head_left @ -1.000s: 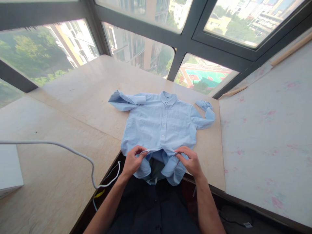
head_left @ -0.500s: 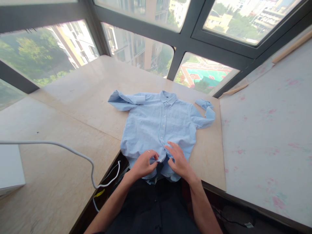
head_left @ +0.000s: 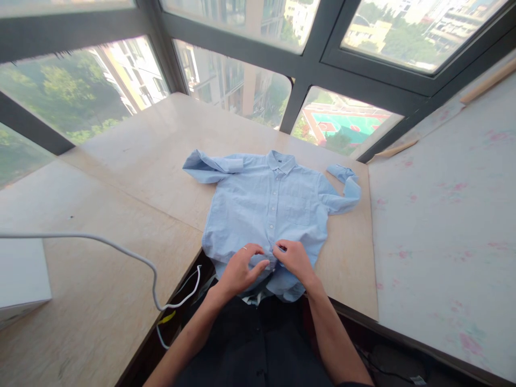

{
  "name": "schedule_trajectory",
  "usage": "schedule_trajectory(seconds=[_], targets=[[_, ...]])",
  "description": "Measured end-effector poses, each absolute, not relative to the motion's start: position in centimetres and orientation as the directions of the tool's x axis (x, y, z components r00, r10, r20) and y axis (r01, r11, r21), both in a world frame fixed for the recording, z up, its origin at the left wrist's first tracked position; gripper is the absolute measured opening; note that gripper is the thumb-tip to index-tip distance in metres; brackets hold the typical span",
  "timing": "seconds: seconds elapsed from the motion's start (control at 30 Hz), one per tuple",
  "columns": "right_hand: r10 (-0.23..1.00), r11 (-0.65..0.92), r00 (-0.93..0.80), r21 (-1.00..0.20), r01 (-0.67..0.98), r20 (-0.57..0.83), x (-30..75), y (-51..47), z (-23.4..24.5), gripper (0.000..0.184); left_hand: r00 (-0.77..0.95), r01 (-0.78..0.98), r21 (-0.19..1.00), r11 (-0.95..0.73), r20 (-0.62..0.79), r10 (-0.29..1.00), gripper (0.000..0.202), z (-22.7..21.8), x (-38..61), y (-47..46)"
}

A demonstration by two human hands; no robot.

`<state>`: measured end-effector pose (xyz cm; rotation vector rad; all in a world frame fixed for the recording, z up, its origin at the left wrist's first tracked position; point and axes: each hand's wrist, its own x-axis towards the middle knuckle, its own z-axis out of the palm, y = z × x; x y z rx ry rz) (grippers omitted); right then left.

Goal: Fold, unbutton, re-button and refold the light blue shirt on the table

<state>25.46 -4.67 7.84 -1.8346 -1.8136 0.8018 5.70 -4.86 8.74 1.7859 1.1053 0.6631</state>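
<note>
Pale-blue shirt (head_left: 242, 209), left hand (head_left: 241, 270) curved, unclasped, right hand (head_left: 296, 259) angled inward, pinching the shirt's lower placket (head_left: 271, 234).

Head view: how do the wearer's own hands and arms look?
The left hand and right hand are gloveless, with bare forearms. A slim, pale ring sits on one left finger; no watch shows. A dark sleeve edge appears on the right arm, at the picture's bottom border.

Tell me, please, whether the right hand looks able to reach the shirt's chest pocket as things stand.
Probably yes: the chest pocket lies face up just beyond the right hand, with nothing covering it or standing between.
</note>
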Motion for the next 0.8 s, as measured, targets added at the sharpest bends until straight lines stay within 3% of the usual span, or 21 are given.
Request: schedule_trajectory(seconds=[0.1, 0.2, 0.4, 0.6, 0.8], targets=[[0.994, -0.056, -0.039, -0.774, 0.63, -0.104, 25.7, -4.9, 8.5, 0.026, 0.406, 0.402, 0.886, -0.23, 0.053, 0.912, 0.028, 8.8, 7.3, -4.4], [0.995, -0.082, -0.015, -0.862, 0.5, -0.103, 26.1, -5.1, 8.7, 0.027, 0.421, 0.435, 0.873, -0.221, 0.02, 0.907, 0.033, 8.8, 8.5, -3.7], [0.99, -0.138, 0.016, -0.94, 0.312, -0.14, 26.9, -5.7, 8.5, 0.026, 0.429, 0.487, 0.839, -0.241, 0.011, 0.903, 0.03, 8.5, 9.0, -3.0], [0.991, -0.127, -0.013, -0.954, 0.27, -0.136, 27.3, -6.0, 7.9, 0.025, 0.502, 0.53, 0.77, -0.356, 0.053, 0.863, 0.019, 8.5, 9.4, -2.8], [0.997, -0.08, 0.027, -0.94, 0.332, -0.075, 27.0, -6.1, 7.5, 0.025, 0.542, 0.625, 0.646, -0.438, 0.045, 0.839, 0.017, 8.1, 9.8, -2.5]])
